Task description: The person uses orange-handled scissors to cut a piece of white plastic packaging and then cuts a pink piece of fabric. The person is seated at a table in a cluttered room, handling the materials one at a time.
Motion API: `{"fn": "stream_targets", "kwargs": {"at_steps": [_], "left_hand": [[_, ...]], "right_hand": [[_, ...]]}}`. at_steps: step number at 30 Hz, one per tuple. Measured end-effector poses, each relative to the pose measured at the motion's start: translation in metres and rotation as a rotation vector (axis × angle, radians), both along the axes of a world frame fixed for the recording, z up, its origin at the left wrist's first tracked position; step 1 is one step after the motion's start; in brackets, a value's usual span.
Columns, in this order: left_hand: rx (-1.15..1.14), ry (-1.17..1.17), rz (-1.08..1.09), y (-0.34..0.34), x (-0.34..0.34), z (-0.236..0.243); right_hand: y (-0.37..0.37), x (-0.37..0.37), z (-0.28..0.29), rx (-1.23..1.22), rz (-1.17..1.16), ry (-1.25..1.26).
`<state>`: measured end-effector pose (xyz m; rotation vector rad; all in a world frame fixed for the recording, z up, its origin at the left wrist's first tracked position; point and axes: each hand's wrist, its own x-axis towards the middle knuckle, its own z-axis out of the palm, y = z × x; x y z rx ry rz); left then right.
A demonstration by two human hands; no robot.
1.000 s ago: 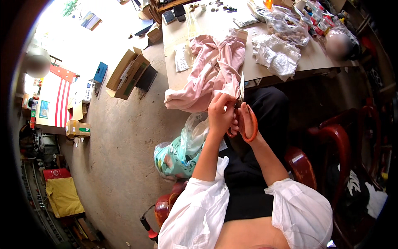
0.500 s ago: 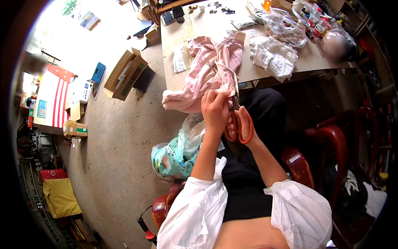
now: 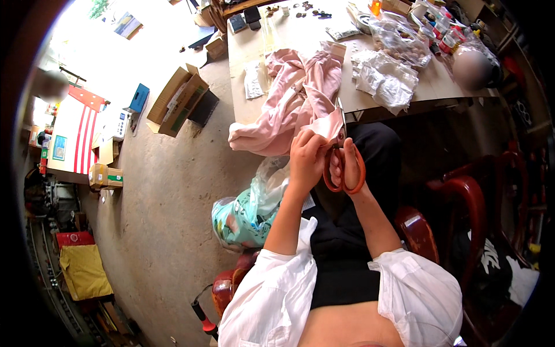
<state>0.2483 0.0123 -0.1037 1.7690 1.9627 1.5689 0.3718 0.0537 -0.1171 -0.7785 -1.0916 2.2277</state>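
A pink cloth garment (image 3: 282,110) lies bunched over the near left part of the table, one fold hanging past its edge. My left hand (image 3: 306,155) pinches the near end of this cloth between closed fingers. My right hand (image 3: 348,165) is wrapped round the orange handles of a pair of scissors (image 3: 361,173), which point away from me. Their metal blades lie along the right side of the pink cloth, beside my left hand. Whether the blades are parted is hard to make out, since the cloth partly covers them.
White crumpled cloth (image 3: 386,80) lies on the table (image 3: 358,107) right of the garment, near clear bags and bottles. Below the table edge, a plastic bag with turquoise contents (image 3: 245,214) stands on the floor. An open cardboard box (image 3: 178,101) is at left, a dark red wooden chair (image 3: 468,191) at right.
My right hand has turned, and the scissors' handles have shifted right and show more fully. My left hand has moved slightly right, still pinching the cloth, whose flap now spreads beside the blades.
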Motion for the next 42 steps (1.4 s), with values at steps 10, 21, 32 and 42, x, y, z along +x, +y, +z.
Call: {"fn": "stream_targets", "kwargs": {"at_steps": [10,21,32,42], "left_hand": [[-0.044,0.01,-0.042,-0.011,-0.003,-0.004],[0.027,-0.332,0.044,-0.016,0.001,-0.009],[0.44,-1.699,-0.25,0.064,-0.065,0.023],[0.348,-1.796,0.351,0.031,-0.076,-0.08]], "right_hand": [[0.007,-0.002,0.0,-0.201,0.074,0.27],[0.053,0.029,0.01,-0.333,-0.223,0.268],[0.029,0.028,-0.008,-0.31,-0.216,0.163],[0.014,0.016,-0.036,-0.235,-0.069,0.049]]}}
